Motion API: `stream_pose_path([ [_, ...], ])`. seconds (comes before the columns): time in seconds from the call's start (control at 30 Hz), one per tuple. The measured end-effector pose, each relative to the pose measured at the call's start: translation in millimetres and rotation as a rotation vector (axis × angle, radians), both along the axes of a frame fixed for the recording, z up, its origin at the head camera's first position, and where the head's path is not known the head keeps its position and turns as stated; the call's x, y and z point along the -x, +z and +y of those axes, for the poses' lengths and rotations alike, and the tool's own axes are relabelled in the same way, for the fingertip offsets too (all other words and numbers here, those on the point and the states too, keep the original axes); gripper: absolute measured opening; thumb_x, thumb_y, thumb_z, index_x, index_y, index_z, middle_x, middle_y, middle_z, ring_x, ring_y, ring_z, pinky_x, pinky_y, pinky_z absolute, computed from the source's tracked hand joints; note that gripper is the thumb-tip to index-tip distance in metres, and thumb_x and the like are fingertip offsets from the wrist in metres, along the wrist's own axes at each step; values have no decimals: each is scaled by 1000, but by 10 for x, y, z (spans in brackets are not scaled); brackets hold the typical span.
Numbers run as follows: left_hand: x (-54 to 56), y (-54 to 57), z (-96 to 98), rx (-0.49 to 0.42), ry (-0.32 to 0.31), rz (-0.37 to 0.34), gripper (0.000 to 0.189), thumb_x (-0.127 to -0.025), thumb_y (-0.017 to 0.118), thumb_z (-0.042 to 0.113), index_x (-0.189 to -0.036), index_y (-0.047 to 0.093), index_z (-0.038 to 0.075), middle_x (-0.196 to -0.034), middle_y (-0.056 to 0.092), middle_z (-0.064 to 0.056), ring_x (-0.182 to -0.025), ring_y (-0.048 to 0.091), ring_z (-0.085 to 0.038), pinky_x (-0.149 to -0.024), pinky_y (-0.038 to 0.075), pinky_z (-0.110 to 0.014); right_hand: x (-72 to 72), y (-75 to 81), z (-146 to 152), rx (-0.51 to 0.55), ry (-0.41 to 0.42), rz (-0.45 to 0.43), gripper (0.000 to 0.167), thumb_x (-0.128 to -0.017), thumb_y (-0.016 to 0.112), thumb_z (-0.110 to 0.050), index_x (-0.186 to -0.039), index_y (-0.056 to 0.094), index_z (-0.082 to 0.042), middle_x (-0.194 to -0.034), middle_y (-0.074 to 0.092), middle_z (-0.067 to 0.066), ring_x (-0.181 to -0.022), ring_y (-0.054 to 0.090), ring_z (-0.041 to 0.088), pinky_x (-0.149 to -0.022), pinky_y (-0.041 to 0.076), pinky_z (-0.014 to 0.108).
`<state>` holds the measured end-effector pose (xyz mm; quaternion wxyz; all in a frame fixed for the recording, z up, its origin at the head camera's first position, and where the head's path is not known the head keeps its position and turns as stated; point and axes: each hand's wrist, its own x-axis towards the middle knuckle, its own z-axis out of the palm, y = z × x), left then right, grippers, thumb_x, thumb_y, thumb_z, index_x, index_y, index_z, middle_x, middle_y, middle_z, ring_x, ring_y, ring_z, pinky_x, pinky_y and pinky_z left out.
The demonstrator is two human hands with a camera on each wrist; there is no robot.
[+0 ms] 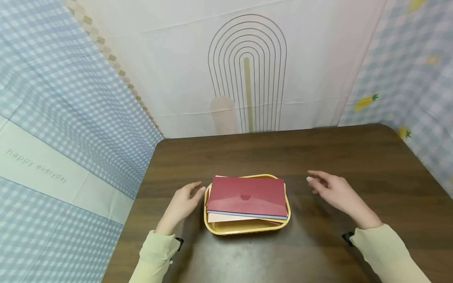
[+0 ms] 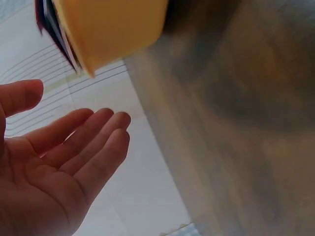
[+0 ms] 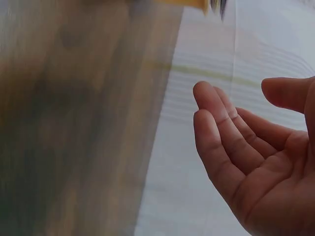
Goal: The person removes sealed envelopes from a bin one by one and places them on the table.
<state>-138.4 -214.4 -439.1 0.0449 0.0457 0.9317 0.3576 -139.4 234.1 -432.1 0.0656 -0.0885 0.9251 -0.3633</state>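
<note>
A yellow basket (image 1: 235,228) stands on the table, with a stack of envelopes lying across its top. The uppermost is a dark red envelope (image 1: 247,202) with a small round tab; the edges of blue-grey and cream ones show beneath it. Just left of the basket is my left hand (image 1: 181,206), its fingers relaxed and holding nothing. In the left wrist view the basket's yellow wall (image 2: 115,29) is above that hand, apart from the fingers. My right hand (image 1: 334,192) hovers farther off to the right of the basket, fingers loosely bent and nothing in them.
The brown wooden table (image 1: 269,157) has rounded back corners. A pale cloth with arch lines (image 1: 315,67) hangs behind it. Blue checked cloth (image 1: 88,118) hangs on the left, and checked cloth with a pineapple print (image 1: 407,90) on the right.
</note>
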Motion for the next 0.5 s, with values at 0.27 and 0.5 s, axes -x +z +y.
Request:
stream_pose_path([
  [0.27, -84, -132, 66, -67, -6, -12, 37, -101, 63, 24, -128, 66, -2, -113, 73, -14, -103, 71, -28, -90, 56, -44, 31, -144, -368, 62, 76, -99, 58, -106, 52, -41, -143, 51, 4, -102, 74, 11, -88, 70, 21, -76, 56, 41],
  [0.5, -94, -164, 82, -110, -14, -17, 34, -100, 65, 17, -127, 67, -3, -107, 74, -12, -99, 71, -23, -87, 58, -41, 23, -190, -554, 131, 97, -142, 64, -102, 59, -41, -142, 50, 9, -109, 72, 11, -91, 68, 19, -76, 56, 35],
])
